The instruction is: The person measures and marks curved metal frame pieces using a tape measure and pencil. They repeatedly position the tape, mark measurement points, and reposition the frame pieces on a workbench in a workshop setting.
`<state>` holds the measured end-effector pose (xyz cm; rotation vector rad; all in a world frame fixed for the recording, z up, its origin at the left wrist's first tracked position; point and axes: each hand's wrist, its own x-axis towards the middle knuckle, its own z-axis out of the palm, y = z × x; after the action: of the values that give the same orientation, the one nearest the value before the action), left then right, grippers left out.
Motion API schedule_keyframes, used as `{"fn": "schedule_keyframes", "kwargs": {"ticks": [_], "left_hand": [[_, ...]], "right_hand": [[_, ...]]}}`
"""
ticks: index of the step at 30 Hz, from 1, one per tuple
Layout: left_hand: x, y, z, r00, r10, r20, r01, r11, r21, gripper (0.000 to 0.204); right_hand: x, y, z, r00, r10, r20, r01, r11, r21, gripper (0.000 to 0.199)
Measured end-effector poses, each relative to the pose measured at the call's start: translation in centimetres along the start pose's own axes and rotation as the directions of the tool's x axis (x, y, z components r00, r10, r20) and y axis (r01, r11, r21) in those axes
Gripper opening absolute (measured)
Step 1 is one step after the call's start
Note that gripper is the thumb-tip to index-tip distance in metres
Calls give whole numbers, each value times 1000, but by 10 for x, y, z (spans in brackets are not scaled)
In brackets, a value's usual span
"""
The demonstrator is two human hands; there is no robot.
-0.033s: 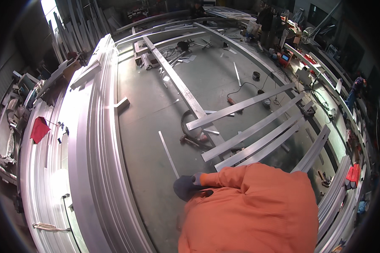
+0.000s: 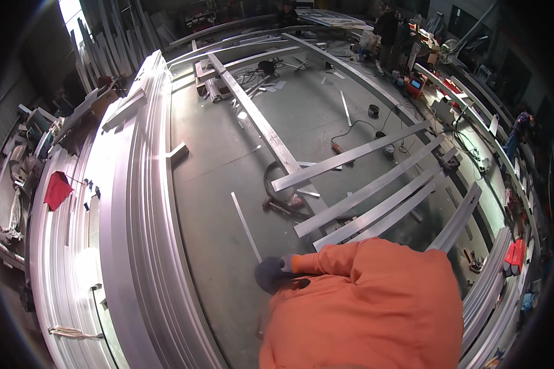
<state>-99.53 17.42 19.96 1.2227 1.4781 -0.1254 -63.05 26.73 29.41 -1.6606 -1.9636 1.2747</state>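
An orange sleeve bends across the lower middle of the view, in front of a broad orange jacket (image 2: 363,307). At its cuff is my right hand (image 2: 287,263) in a greyish-blue glove, close against a dark blue rounded thing (image 2: 268,275) whose kind I cannot make out. The fingers are too small and covered to read. My left hand does not show. Just beyond the dark thing, a thin light metal strip (image 2: 245,224) lies on the floor. Several long silvery bars (image 2: 366,184) rest across a metal beam (image 2: 258,117) to the right.
Long metal profiles (image 2: 148,246) are stacked along the left, with a red cloth (image 2: 58,190) beside them. A corded power tool (image 2: 337,147) and a curved hose (image 2: 268,178) lie on the grey floor (image 2: 221,166). More profiles (image 2: 486,295) stand at right. Another person (image 2: 287,13) is far back.
The dark blue rounded thing and my gloved right hand have shifted very slightly. The bars and the strip look the same.
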Motion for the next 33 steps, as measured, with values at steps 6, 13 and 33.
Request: {"fn": "schedule_keyframes", "kwargs": {"ticks": [6,13,33], "left_hand": [[10,11,-43,996,-77,-39,77,997,-13,32],[50,36,-105,991,-122,-59,125,990,59,30],[210,265,-319,995,-86,51,74,977,201,33]], "right_hand": [[43,54,11,968,210,140,-192,973,-131,49],[92,109,-14,927,373,35,-374,927,15,48],[247,199,-94,846,498,188,-532,792,297,47]]}}
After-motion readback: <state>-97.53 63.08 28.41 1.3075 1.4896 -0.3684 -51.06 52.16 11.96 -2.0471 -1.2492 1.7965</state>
